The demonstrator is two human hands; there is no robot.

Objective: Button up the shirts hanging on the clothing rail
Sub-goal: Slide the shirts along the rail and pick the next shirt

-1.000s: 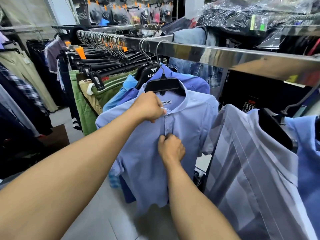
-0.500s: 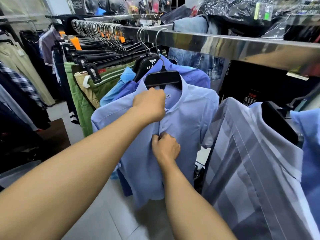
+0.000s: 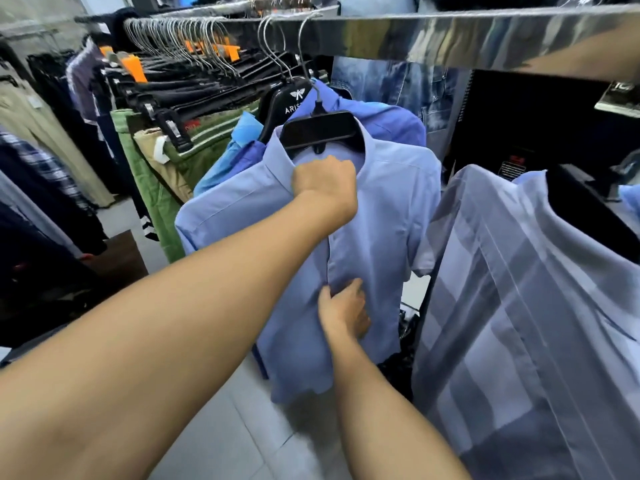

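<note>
Pale-blue smooth shirt [image 3: 388,209] hangs at frame centre on a black hanger [image 3: 320,129] under the chrome rail [image 3: 467,32]. Left hand [image 3: 325,183] grips the collar, fingertips hidden. Right hand [image 3: 344,311] lies on the placket, fingers apparently straight; buttons are indistinct.

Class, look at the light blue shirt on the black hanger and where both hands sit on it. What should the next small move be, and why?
Probably pinch the placket at the right hand and fasten the button there. The left hand grips the light blue shirt at the collar, steadying it, while the right hand's fingers rest open on the placket partway down.
</note>
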